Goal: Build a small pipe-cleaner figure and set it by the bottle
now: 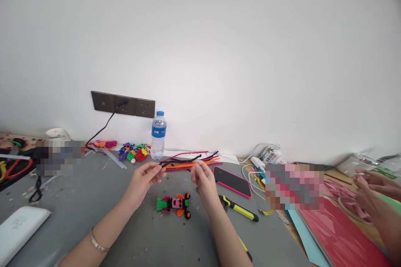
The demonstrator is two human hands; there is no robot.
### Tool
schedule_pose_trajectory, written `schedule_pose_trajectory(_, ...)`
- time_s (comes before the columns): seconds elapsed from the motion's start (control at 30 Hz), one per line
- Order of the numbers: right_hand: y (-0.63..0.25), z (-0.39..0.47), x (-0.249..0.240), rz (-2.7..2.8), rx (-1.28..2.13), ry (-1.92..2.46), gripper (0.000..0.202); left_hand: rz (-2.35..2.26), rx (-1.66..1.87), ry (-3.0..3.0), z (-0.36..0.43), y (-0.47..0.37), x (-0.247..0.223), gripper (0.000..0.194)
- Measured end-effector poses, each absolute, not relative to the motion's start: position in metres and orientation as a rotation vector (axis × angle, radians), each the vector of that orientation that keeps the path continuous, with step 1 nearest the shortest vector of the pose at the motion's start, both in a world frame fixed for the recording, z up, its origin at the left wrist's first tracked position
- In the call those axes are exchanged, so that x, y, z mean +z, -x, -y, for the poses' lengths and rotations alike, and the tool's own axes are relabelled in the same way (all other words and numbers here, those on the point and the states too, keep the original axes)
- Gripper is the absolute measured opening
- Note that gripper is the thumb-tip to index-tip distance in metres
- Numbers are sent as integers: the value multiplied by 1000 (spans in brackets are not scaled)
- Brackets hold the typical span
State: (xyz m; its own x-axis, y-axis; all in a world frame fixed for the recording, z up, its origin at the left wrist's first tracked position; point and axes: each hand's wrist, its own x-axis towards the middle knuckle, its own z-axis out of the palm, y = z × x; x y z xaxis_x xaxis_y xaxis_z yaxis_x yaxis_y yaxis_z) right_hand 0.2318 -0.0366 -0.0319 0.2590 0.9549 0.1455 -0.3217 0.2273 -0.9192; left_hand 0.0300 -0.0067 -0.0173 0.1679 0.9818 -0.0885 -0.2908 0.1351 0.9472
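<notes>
My left hand (147, 177) is closed in a pinch on one end of a black pipe cleaner (180, 160), which stretches rightward. Close to its other end, my right hand (203, 175) has its fingers curled together; what they hold, if anything, is hidden. Behind both hands lies a bundle of orange, red and black pipe cleaners (184, 167). Below, on the grey mat (125, 225), rests a small figure (177, 203) of twisted pipe cleaners in green, pink, black and orange.
A water bottle (159, 135) stands by the wall, beside colourful pipe-cleaner figures (134, 152). Right of my hands lie a pink-edged phone (232, 181) and yellow-black pliers (241, 210). A white box (23, 231) sits front left. Another person's hands (376, 190) are at far right.
</notes>
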Motion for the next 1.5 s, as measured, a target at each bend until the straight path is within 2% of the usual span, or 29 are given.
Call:
schedule_pose_trajectory(0.17,-214,41,-35,1078,1183,903,32,-987,993,-1286,9,-33,-20,32)
schedule_pose_trajectory(0.27,-212,41,-39,1068,1186,899,29,-937,885,-1553,11,-35,-20,28)
schedule_pose_trajectory(0.43,-216,37,-42,990,1140,937,37,-894,795,-1714,16,-37,-19,28)
schedule_pose_trajectory(0.7,-227,35,-37,763,1118,906,40,-911,967,-1318,8,-30,-17,32)
schedule_pose_trajectory(0.87,-227,35,-37,856,1167,953,43,-803,1052,-1031,2,-24,-17,29)
schedule_pose_trajectory(0.93,-228,36,-34,976,1063,1015,44,-803,1063,-1002,-1,-22,-18,29)
schedule_pose_trajectory(1.1,-256,54,-22,1263,486,1306,34,-910,1034,-1029,-7,-18,-20,34)
schedule_pose_trajectory(1.2,-291,86,-26,1420,332,1598,28,-944,920,-1086,-8,-18,-22,34)
schedule_pose_trajectory(1.27,-311,114,-32,1529,346,1912,38,-947,887,-1117,-6,-19,-23,35)
schedule_pose_trajectory(1.37,-326,150,-39,1620,457,2291,78,-943,880,-1156,-3,-21,-23,36)
schedule_pose_trajectory(1.43,-326,163,-39,1687,455,2356,87,-933,871,-1176,-1,-22,-23,38)
schedule_pose_trajectory(1.5,-321,168,-39,1765,411,2346,86,-921,870,-1181,0,-22,-23,40)
